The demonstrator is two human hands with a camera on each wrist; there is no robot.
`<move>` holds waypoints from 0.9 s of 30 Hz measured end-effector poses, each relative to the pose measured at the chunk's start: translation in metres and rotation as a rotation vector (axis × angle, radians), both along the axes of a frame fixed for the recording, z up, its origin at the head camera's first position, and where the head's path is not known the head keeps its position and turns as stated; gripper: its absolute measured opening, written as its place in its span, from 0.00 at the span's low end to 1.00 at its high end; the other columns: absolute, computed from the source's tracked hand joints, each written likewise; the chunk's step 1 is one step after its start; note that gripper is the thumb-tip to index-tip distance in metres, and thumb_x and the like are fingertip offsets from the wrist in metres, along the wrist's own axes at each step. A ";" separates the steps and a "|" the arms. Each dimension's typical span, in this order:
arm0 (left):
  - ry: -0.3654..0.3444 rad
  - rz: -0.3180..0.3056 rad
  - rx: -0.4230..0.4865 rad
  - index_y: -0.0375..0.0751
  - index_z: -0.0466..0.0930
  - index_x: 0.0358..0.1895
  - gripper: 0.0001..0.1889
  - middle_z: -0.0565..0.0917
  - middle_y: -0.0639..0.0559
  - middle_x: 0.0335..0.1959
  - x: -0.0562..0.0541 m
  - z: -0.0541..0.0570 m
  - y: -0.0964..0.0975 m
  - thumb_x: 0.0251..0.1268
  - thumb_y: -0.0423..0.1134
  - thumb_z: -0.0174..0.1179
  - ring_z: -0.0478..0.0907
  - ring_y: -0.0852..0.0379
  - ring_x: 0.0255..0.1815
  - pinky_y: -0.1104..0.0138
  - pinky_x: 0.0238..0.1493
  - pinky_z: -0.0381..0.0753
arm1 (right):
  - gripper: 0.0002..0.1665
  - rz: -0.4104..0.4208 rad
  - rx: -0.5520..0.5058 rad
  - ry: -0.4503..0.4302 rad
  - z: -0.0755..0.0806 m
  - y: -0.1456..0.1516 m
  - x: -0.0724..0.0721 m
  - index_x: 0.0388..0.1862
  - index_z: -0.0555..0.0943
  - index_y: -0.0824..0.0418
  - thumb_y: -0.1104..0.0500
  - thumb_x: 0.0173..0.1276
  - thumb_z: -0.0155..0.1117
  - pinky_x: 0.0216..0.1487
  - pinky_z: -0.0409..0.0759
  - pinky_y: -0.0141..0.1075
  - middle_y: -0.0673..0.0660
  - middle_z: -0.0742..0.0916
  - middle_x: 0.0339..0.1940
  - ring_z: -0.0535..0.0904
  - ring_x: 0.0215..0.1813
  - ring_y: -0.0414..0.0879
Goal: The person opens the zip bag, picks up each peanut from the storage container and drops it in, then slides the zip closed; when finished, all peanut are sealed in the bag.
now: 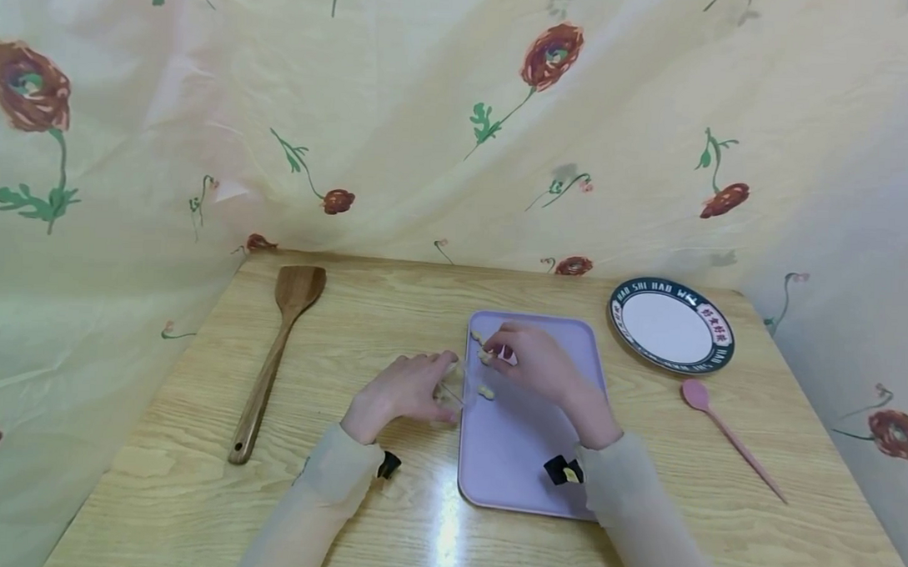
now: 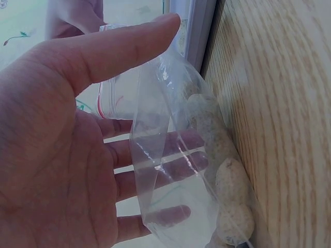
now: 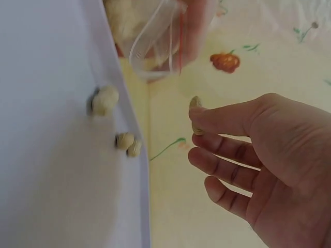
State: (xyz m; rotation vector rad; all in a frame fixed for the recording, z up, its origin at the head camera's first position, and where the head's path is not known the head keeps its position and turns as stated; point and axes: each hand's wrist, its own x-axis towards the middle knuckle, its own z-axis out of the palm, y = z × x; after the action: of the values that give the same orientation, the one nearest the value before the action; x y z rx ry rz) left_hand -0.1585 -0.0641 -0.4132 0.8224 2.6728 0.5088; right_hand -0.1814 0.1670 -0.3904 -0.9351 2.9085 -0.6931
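My left hand (image 1: 413, 390) holds a clear zip bag (image 2: 155, 129) of peanuts at the tray's left edge, thumb on one side and fingers behind the film. Unshelled peanuts (image 2: 234, 201) lie along the bag's bottom, by the tabletop. Over the upper left of the lilac tray (image 1: 523, 461) is my right hand (image 1: 537, 361). Its thumb and forefinger pinch a peanut (image 3: 195, 102), while the other fingers are spread loosely. In the right wrist view, one loose peanut (image 3: 105, 101) and another peanut (image 3: 128, 143) lie on the tray near its edge.
A wooden spatula (image 1: 271, 369) lies on the table at the left. Right of the tray are a dark-rimmed plate (image 1: 666, 324) and a pink spoon (image 1: 730, 435). A flowered cloth (image 1: 414, 149) hangs behind the table.
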 end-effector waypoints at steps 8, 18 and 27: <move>-0.002 0.003 0.005 0.42 0.63 0.72 0.45 0.80 0.43 0.60 -0.001 0.003 -0.001 0.55 0.57 0.72 0.77 0.45 0.59 0.46 0.59 0.73 | 0.08 0.080 -0.001 -0.011 0.001 -0.011 0.017 0.41 0.87 0.61 0.64 0.63 0.72 0.39 0.80 0.34 0.48 0.84 0.35 0.81 0.37 0.44; -0.026 0.008 0.016 0.43 0.63 0.73 0.45 0.79 0.43 0.62 0.000 0.003 -0.001 0.56 0.57 0.71 0.76 0.44 0.60 0.46 0.62 0.71 | 0.07 0.085 0.039 -0.039 -0.009 -0.017 0.023 0.40 0.88 0.61 0.64 0.62 0.73 0.40 0.80 0.35 0.49 0.85 0.35 0.80 0.36 0.40; -0.017 0.011 0.018 0.44 0.63 0.73 0.44 0.79 0.44 0.62 0.000 0.001 -0.001 0.55 0.57 0.71 0.76 0.45 0.61 0.46 0.62 0.71 | 0.08 0.065 0.031 -0.050 -0.011 -0.020 0.024 0.41 0.87 0.62 0.62 0.64 0.72 0.38 0.79 0.34 0.48 0.84 0.35 0.79 0.36 0.39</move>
State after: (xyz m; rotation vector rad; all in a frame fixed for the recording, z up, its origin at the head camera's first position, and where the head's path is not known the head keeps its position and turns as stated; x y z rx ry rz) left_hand -0.1585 -0.0649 -0.4126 0.8048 2.6625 0.5408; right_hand -0.1571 0.1474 -0.4014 -0.9891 2.8234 -0.6564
